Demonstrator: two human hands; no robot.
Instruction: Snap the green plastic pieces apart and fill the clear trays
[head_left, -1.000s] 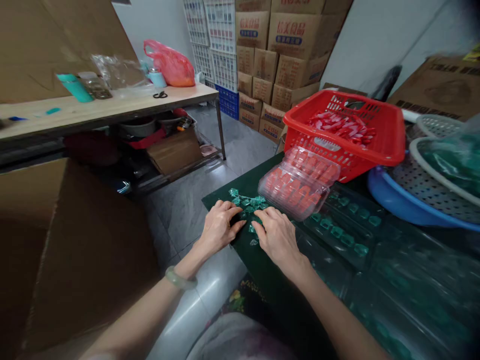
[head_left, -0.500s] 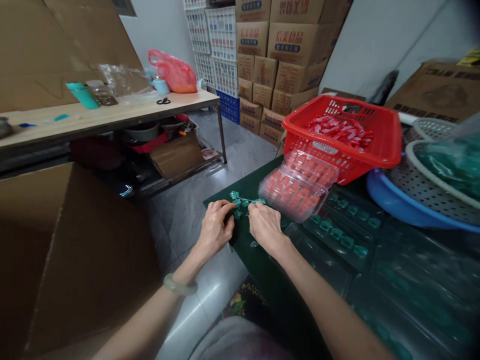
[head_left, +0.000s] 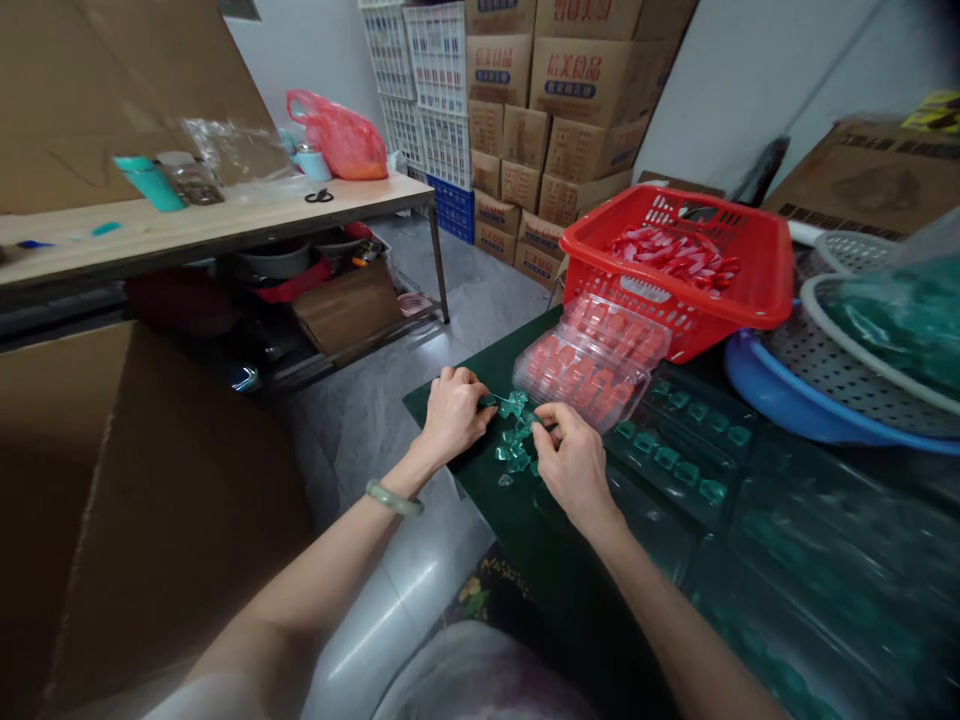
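A small heap of green wrapped pieces [head_left: 515, 443] lies on the dark green table top [head_left: 525, 540] near its left corner. My left hand [head_left: 454, 412] has its fingers curled and pinches pieces at the heap's left side. My right hand [head_left: 572, 458] pinches pieces at the heap's right side. A clear plastic tray of red pieces [head_left: 592, 362] sits tilted just behind the heap. To the right lies a clear tray with green pieces [head_left: 679, 445] set in its pockets.
A red basket [head_left: 750, 290] of red pieces stands behind the trays, over a blue basin [head_left: 780, 395] and white colanders [head_left: 847, 340]. A large cardboard box [head_left: 142, 480] is at left. A wooden table [head_left: 225, 220] and stacked cartons [head_left: 570, 90] are beyond.
Both hands have drawn the scattered green pieces together into a heap and shifted slightly right, toward the tray of red pieces; the fingers now pinch pieces instead of lying flat.
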